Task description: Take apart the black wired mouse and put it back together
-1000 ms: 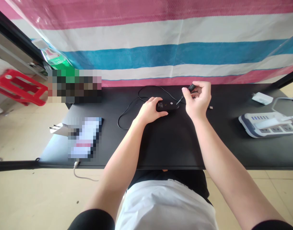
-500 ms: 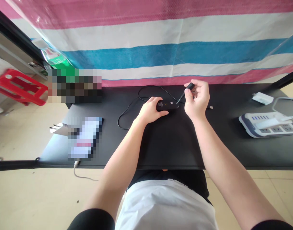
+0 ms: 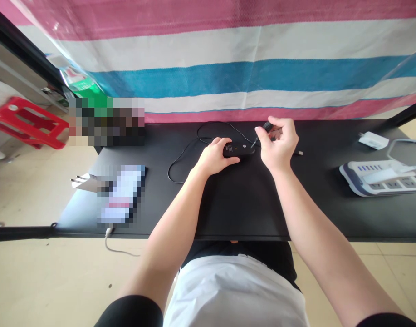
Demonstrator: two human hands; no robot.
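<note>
A black computer mouse (image 3: 239,149) lies upside down on the black table (image 3: 242,200), its cable (image 3: 180,159) looping off to the left. My left hand (image 3: 214,156) is closed on the mouse's left end and holds it down. My right hand (image 3: 278,141) pinches a small black screwdriver (image 3: 260,134), whose thin tip rests on the right end of the mouse's underside.
A white and blue power strip (image 3: 381,178) with a white cord sits at the right, and a white charger (image 3: 373,140) lies behind it. A blurred flat item (image 3: 121,195) lies at the left front. A striped tarp (image 3: 228,59) hangs behind the table, and a red stool (image 3: 27,122) stands far left.
My right hand has shifted slightly left and lower, tilting the screwdriver while its tip stays on the mouse. My left hand and the mouse have stayed put.
</note>
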